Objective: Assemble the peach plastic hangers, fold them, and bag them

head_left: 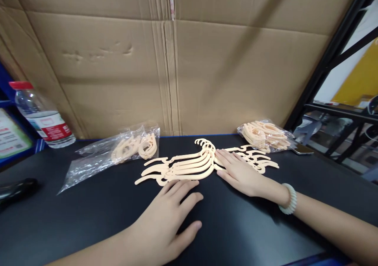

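Several cream plastic folding clothes hangers (189,167) lie spread out in a stack on the black table, their hooks fanned at the far middle. My right hand (239,173) rests flat over the right arms of the hangers, fingers stretched out and covering part of them. At the near edge of the hangers is my left hand (174,211), palm down with its fingers apart and nothing in it. Its fingertips reach close to the lowest hanger; whether they touch it I cannot tell.
A clear plastic bag (97,159) with folded hangers lies at left, and another bag of hangers (265,136) at back right beside a phone (302,149). A water bottle (49,118) stands back left. A dark object (17,190) lies at the left edge. Cardboard (118,69) walls the back.
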Demonstrator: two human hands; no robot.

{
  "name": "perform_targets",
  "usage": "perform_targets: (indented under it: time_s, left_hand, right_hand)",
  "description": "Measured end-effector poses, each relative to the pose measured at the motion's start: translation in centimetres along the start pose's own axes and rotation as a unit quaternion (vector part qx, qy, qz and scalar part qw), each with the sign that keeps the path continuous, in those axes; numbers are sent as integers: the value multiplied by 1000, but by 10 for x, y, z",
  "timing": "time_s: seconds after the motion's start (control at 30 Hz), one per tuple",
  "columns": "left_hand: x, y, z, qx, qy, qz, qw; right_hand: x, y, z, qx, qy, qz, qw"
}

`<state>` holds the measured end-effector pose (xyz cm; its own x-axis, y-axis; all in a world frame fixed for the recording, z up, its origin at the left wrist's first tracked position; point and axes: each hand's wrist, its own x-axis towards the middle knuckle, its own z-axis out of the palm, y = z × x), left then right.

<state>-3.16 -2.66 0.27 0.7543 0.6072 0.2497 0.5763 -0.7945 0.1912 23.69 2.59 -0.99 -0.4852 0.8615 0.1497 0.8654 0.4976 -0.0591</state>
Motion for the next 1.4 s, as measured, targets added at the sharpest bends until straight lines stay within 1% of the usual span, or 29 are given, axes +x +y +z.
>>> perform_targets:
  time_s: [0.13, 0.27, 0.4, 0.5, 0.63, 0.77, 0.87, 1.07, 1.2, 1.4]
  left_hand:
    - [5, -6, 5, 6, 20, -11, 1000]
    - [7, -10, 8, 6, 46, -22, 999]
    - [6, -10, 8, -2, 54, -27, 998]
    - [6, -11, 7, -5, 55, -21, 998]
    - [7, -10, 4, -2, 39, -12, 999]
    - [6, -10, 3, -9, 43, -11, 999]
    - [4, -11, 3, -13, 38, -7, 999]
    - [4, -12, 3, -19, 36, -4, 999]
    - [4, -11, 2, -15, 46, 4, 999]
    - [2, -13, 6, 15, 48, -11, 999]
  right_hand:
    - [12, 9, 5, 8, 28, -14, 999]
    - [19, 17, 10, 39, 79, -25, 996]
    - [16, 17, 10, 46, 132, -40, 989]
    - [10, 15, 8, 45, 155, -55, 985]
    - [4, 12, 6, 72, 177, -92, 977]
    - [4, 10, 6, 95, 199, -152, 963]
    - [4, 7, 5, 106, 209, -181, 955]
    - [2, 2, 1, 128, 187, -209, 951]
    - [2, 1, -1, 122, 182, -195, 956]
    - [0, 3, -4, 94, 173, -81, 977]
